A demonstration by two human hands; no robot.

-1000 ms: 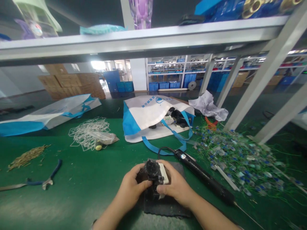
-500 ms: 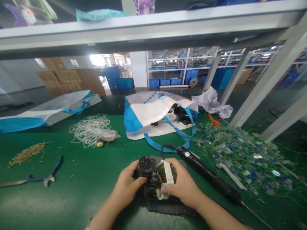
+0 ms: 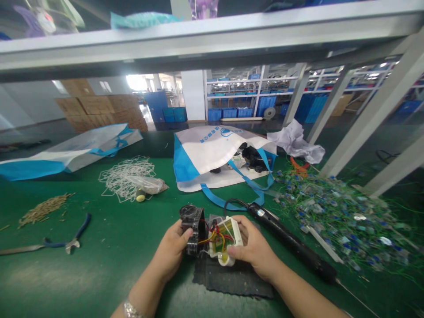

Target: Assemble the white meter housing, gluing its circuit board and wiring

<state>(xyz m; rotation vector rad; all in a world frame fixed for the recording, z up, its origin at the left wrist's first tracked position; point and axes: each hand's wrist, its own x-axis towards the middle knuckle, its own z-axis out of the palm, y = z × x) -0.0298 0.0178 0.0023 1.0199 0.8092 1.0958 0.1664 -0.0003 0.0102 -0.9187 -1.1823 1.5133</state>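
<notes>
My left hand (image 3: 172, 247) is wrapped round a black plastic housing (image 3: 193, 229) with a round end on top. My right hand (image 3: 253, 243) grips a white plastic housing (image 3: 236, 234), thumb on its near edge. The white part's open side shows a greenish-yellow circuit board (image 3: 220, 240). Red, yellow and black wires (image 3: 209, 238) stretch between the two housings, which are apart. Both are held above a dark cloth pad (image 3: 236, 280). A black electric screwdriver (image 3: 291, 243) lies right of my right hand, its cable looping behind.
A white and blue bag (image 3: 218, 152) holding dark parts lies ahead. Tangled green wires with clear and blue pieces (image 3: 344, 221) spread on the right. At left lie pliers (image 3: 69, 243), small tan pieces (image 3: 44, 210) and white ties (image 3: 124, 176). A shelf beam (image 3: 198, 44) crosses overhead.
The black and white housings, close together before, have been pulled apart. My left hand has moved left with the black one, and the wires and board now show plainly.
</notes>
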